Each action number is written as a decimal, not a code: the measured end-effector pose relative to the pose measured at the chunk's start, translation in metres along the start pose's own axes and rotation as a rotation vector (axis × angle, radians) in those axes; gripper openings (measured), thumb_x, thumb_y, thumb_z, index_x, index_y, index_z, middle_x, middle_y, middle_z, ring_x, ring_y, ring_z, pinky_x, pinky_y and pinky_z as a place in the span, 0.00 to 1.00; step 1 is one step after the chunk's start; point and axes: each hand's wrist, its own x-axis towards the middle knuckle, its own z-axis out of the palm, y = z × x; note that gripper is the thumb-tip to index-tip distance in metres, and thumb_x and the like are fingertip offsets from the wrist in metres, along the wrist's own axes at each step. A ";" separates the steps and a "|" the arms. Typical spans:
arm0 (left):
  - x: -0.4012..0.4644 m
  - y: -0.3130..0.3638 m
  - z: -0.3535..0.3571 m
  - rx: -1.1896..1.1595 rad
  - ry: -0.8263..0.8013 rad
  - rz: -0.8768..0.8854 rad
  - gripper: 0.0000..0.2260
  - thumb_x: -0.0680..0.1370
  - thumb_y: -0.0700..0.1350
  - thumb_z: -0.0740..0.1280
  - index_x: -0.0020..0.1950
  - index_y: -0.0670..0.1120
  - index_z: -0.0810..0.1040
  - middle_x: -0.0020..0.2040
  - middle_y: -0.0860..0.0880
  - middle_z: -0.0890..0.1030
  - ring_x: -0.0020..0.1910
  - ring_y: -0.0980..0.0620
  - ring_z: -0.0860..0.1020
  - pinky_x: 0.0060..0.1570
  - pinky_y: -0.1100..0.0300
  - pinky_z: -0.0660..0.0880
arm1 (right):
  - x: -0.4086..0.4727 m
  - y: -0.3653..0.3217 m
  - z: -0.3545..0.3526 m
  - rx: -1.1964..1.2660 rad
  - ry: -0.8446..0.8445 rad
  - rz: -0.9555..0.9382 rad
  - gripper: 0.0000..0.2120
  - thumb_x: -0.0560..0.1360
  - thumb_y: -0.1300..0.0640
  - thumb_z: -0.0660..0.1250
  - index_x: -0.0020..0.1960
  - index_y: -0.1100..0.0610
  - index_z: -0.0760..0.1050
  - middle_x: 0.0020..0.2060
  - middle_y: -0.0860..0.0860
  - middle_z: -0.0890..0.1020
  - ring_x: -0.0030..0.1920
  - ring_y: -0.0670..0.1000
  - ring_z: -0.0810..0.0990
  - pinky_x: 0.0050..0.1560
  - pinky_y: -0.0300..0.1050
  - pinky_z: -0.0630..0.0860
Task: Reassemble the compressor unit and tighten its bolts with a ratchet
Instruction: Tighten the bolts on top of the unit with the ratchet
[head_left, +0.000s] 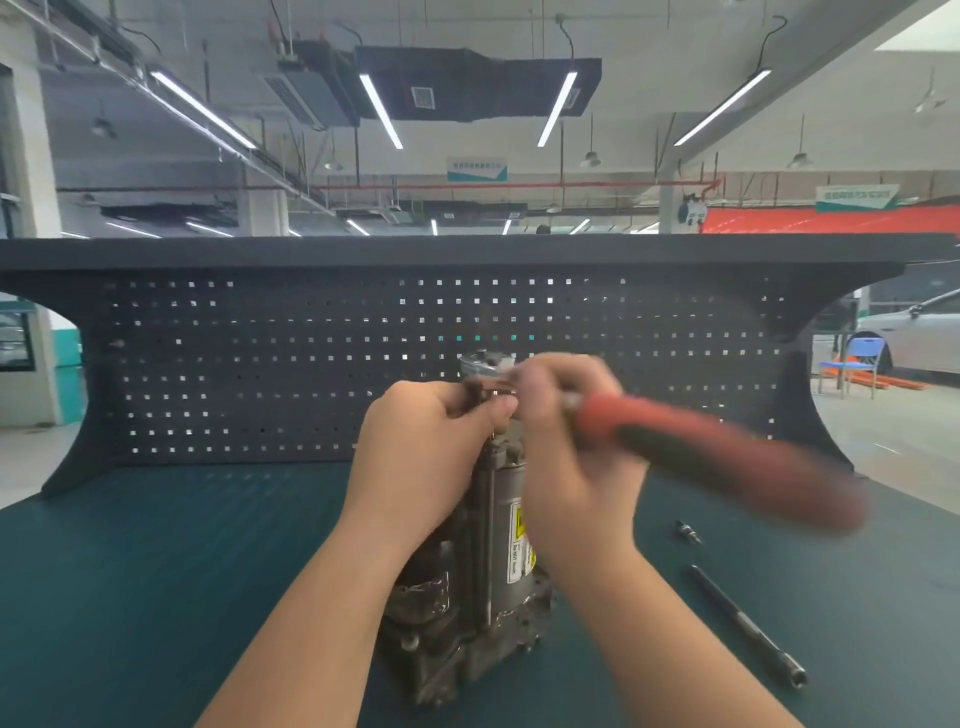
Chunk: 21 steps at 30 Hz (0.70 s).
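The grey metal compressor unit (480, 582) stands upright on the green bench mat, a white and yellow label on its side. My left hand (421, 457) grips the top of the unit, fingers curled round a small dark part there. My right hand (566, 452) holds the ratchet (701, 447) near its head, just above the unit's top. Its red and black handle points right and is motion-blurred. The ratchet's silver head (483, 364) shows just above my fingers. The bolt under the head is hidden by my hands.
A long black extension bar (748, 626) lies on the mat (156, 597) at the right, and a small loose bolt (688, 531) lies beyond it. A dark pegboard back panel (260, 364) rises behind the bench. A blue chair and a white car stand far right.
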 end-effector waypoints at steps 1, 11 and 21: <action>0.000 -0.001 0.000 -0.033 -0.005 -0.005 0.11 0.75 0.51 0.72 0.32 0.54 0.83 0.27 0.59 0.80 0.26 0.63 0.75 0.26 0.71 0.67 | 0.007 0.006 -0.004 0.201 0.152 0.204 0.07 0.76 0.55 0.64 0.42 0.45 0.77 0.31 0.43 0.74 0.32 0.43 0.74 0.35 0.34 0.70; -0.003 -0.004 0.006 -0.041 -0.034 0.000 0.09 0.74 0.47 0.68 0.36 0.58 0.84 0.26 0.63 0.78 0.29 0.65 0.75 0.30 0.72 0.67 | 0.007 -0.006 0.000 -0.244 -0.066 -0.198 0.06 0.72 0.57 0.65 0.47 0.48 0.72 0.44 0.46 0.70 0.45 0.41 0.73 0.46 0.28 0.68; 0.000 -0.003 -0.002 -0.005 0.001 -0.007 0.09 0.75 0.47 0.71 0.36 0.58 0.84 0.28 0.60 0.81 0.29 0.63 0.77 0.28 0.70 0.69 | 0.010 -0.011 -0.005 -0.062 0.052 0.013 0.06 0.75 0.55 0.70 0.40 0.52 0.74 0.33 0.44 0.76 0.35 0.37 0.75 0.38 0.28 0.69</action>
